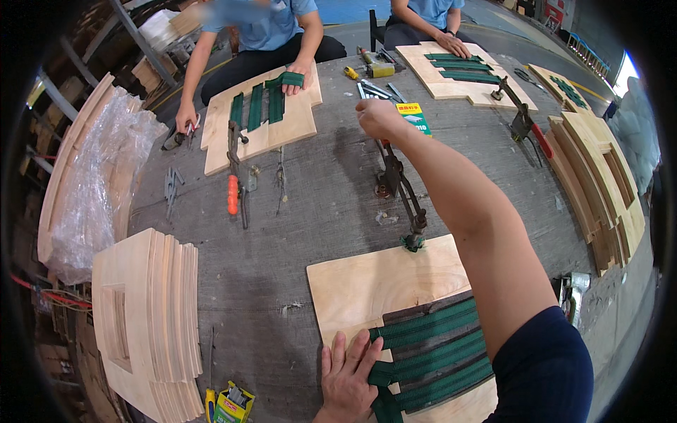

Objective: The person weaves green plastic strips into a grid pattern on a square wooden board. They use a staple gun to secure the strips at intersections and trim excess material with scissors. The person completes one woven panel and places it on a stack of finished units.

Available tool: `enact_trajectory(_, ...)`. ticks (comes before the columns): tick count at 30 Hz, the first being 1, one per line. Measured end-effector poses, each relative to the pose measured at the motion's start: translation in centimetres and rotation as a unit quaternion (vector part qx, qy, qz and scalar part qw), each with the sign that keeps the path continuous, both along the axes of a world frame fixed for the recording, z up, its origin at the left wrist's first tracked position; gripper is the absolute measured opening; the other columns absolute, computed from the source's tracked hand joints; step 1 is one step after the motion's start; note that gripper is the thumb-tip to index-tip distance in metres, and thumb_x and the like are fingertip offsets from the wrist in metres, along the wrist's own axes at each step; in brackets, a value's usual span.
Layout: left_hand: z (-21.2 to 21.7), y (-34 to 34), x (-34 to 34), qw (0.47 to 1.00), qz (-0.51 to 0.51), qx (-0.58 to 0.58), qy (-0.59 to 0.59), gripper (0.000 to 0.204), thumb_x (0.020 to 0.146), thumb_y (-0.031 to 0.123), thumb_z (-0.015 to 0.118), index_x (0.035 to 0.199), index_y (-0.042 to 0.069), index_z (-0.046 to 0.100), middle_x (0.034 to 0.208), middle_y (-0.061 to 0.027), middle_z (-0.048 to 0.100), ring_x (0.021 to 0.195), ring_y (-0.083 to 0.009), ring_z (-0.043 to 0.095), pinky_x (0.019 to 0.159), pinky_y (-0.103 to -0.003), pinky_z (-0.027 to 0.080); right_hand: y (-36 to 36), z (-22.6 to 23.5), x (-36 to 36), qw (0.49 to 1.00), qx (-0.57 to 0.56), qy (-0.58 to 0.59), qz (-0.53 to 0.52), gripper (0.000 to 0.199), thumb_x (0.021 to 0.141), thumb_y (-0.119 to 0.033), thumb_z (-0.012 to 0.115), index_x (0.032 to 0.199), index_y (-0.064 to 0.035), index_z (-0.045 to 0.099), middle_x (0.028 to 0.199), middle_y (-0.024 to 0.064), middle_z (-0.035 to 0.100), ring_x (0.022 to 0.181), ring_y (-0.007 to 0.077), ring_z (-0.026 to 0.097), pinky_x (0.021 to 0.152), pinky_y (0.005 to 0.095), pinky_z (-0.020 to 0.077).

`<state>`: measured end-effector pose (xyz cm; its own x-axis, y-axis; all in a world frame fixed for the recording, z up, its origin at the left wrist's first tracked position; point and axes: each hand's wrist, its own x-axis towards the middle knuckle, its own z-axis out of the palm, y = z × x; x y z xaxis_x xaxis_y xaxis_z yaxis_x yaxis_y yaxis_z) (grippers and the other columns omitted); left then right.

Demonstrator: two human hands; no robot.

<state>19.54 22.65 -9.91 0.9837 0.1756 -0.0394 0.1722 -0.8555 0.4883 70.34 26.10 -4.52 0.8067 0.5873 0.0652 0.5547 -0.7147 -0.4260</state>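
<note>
In front of me lies a pale plywood board with a cut-out crossed by green webbing straps. My left hand rests flat on the board's left edge, fingers spread, beside the strap ends that fold over there. My right arm reaches forward across the board. At its end my right hand is closed around the handle of a toggle clamp, whose red grip just shows below the fist. The clamp's tip, wrapped in green, is at the board's far edge.
Stacked boards stand left and right. Nearby are a yellow-green staple box, a metal staple gun and an orange-handled clamp. Two co-workers opposite handle strapped boards. Plastic-wrapped panels lean at left.
</note>
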Motion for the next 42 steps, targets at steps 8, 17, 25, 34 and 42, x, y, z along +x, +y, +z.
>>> enact_trajectory(8,-0.1,0.0,1.2,1.000,0.001,0.025,0.002,0.080,0.073,0.006,0.068,0.148,0.026,0.054,0.161,-0.0012,0.042,0.150,-0.0427,0.031,0.117,-0.066,0.024,-0.1,3.6,-1.1,0.960,0.279,0.028,-0.020,0.033,0.092,-0.011,0.050,0.116,-0.0082,0.073,0.109,0.0206,0.073,0.101,0.0391,0.070,0.090,0.0456,0.0533)
enact_trajectory(17,-0.9,0.4,2.7,0.999,-0.027,0.040,-0.003,0.079,0.072,0.007,0.067,0.148,0.025,0.054,0.159,-0.0043,0.044,0.150,-0.0428,0.030,0.119,-0.065,0.020,-0.2,-0.3,1.0,0.999,0.028,-0.042,0.009,0.029,0.089,-0.011,0.058,0.113,-0.0058,0.073,0.113,0.0216,0.073,0.107,0.0376,0.070,0.090,0.0466,0.0551)
enact_trajectory(25,1.5,0.1,3.0,1.000,0.002,-0.020,-0.008,0.082,0.072,0.004,0.060,0.152,0.017,0.049,0.161,-0.0121,0.039,0.149,-0.0480,0.026,0.119,-0.066,0.018,3.6,-0.5,0.0,0.969,-0.225,0.093,0.052,0.029,0.088,-0.012,0.061,0.111,-0.0032,0.076,0.120,0.0186,0.072,0.110,0.0369,0.070,0.092,0.0445,0.0569)
enact_trajectory(34,1.8,-0.1,2.6,0.998,-0.050,-0.030,-0.026,0.081,0.070,0.000,0.066,0.148,0.016,0.052,0.161,-0.0106,0.039,0.153,-0.0433,0.020,0.125,-0.058,0.013,-5.6,-2.2,-2.6,0.984,0.177,-0.009,-0.006,0.053,0.103,-0.042,0.051,0.140,-0.0038,0.053,0.126,0.0303,0.062,0.117,0.0489,0.059,0.104,0.0488,0.0465)
enact_trajectory(42,-0.5,0.3,1.2,0.995,-0.036,0.064,-0.072,0.072,0.078,0.014,0.068,0.148,0.023,0.054,0.158,-0.0053,0.045,0.149,-0.0415,0.031,0.120,-0.063,0.021,-30.6,1.2,-27.8,0.953,0.273,-0.032,-0.127,0.023,0.102,-0.018,0.058,0.113,-0.0003,0.068,0.108,0.0189,0.068,0.104,0.0357,0.066,0.092,0.0406,0.0508)
